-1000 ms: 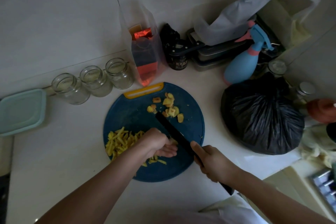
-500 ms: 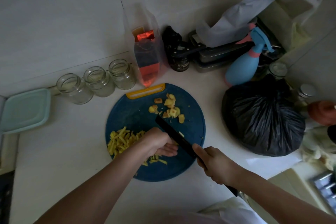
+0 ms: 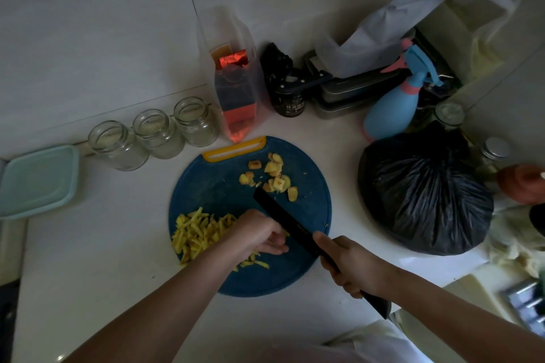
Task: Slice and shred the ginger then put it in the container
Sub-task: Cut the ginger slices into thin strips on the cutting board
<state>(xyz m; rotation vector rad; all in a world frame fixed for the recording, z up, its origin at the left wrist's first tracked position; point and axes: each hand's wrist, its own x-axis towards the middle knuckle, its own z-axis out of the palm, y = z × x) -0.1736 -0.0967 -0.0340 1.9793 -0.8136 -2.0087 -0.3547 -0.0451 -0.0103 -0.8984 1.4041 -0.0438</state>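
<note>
Black bag (image 3: 424,194) beside board (image 3: 212,186); right hand (image 3: 354,265) grips knife (image 3: 283,215); left hand (image 3: 259,233) curls, perhaps pinching ginger shreds (image 3: 197,230).

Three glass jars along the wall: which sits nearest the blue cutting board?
The rightmost clear glass jar, beside the clear bag with the orange packet; the middle jar and left jar stand farther left.

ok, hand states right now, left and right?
Left hand: fingers curled beside the knife blade; grip hidden, cannot tell.
Right hand: closed, gripping the knife handle.
</note>
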